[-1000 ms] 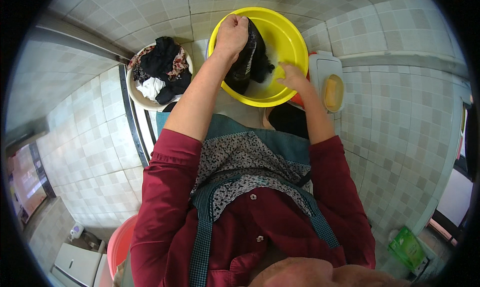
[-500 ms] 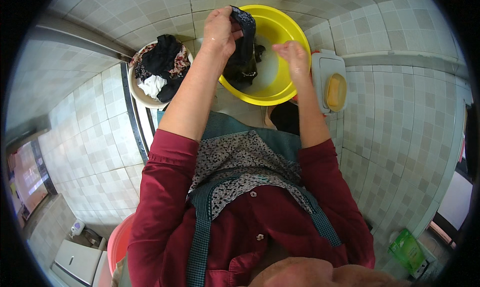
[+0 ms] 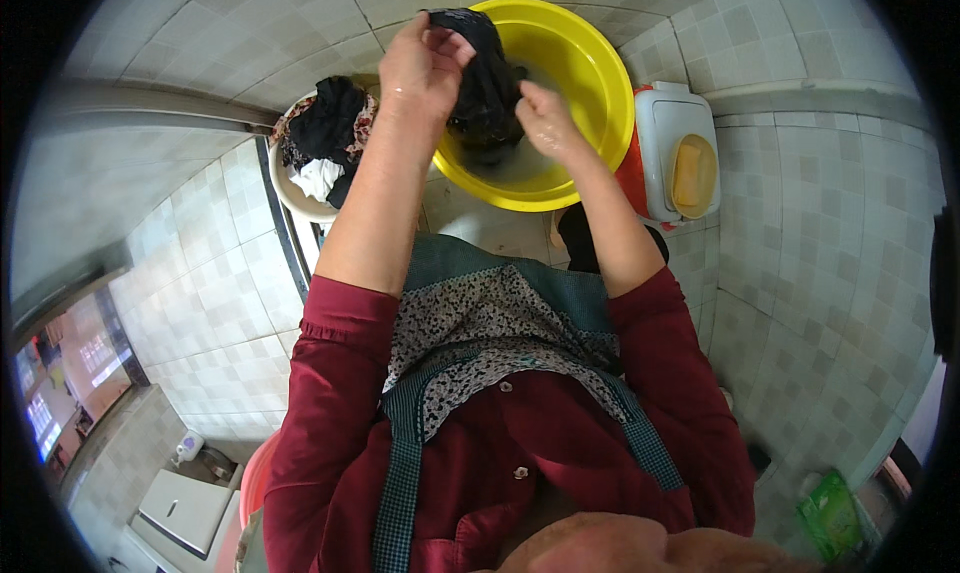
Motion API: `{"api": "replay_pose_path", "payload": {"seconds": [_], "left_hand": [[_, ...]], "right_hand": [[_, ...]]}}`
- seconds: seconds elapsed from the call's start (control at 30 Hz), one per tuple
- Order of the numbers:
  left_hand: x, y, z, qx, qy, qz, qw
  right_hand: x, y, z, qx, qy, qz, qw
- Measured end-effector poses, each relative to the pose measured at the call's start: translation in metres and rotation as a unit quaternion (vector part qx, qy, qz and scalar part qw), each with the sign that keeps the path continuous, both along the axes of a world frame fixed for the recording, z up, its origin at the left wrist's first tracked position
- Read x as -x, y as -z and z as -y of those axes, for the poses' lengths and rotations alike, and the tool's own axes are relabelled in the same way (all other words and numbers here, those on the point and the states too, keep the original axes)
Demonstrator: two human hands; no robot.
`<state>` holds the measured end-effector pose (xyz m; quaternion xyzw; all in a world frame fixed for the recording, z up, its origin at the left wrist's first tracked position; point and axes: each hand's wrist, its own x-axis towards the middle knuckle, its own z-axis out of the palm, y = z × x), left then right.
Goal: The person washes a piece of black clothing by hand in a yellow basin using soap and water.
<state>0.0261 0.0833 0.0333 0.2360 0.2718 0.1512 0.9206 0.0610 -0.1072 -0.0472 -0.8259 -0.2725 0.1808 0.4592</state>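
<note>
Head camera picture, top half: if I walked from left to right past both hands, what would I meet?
Cream clothes tub → left hand → black cloth → right hand → oval yellowish dish.

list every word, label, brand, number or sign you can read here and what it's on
No text can be read in this view.
Green package at lower right: too blurred to make out any print.
Black cloth in the left hand: no readable lettering.
Yellow basin: no lettering to be seen.
</note>
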Motion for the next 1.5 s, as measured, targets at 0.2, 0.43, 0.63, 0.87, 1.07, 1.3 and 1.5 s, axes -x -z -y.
{"api": "replay_pose_path", "payload": {"seconds": [0.2, 0.43, 0.63, 0.87, 1.07, 1.3, 1.5], "left_hand": [[-0.021, 0.011, -0.012, -0.082, 0.018, 0.020, 0.996], [-0.014, 0.020, 0.007, -0.366, 0.206, -0.075, 0.904], [-0.008, 0.045, 0.007, -0.689, 0.387, -0.090, 0.606], [0.016, 0.071, 0.084, -0.700, 0.335, -0.016, 0.630], [0.008, 0.084, 0.059, -0.473, 0.207, -0.057, 0.854], [0.022, 0.036, 0.054, -0.381, 0.210, -0.054, 0.899], [0.039, 0.027, 0.062, -0.245, 0.090, -0.127, 0.957]], "right_hand": [[-0.024, -0.034, 0.029, -0.344, 0.176, -0.245, 0.889], [-0.032, -0.052, 0.042, -0.481, 0.167, -0.345, 0.788], [-0.031, -0.051, 0.047, -0.485, 0.234, -0.374, 0.755], [-0.033, -0.029, 0.047, -0.591, 0.166, -0.404, 0.678], [-0.040, -0.036, 0.048, -0.602, 0.158, -0.339, 0.706], [-0.036, -0.007, 0.047, -0.181, 0.138, -0.095, 0.969], [-0.003, -0.027, 0.059, 0.060, -0.094, -0.078, 0.991]]}}
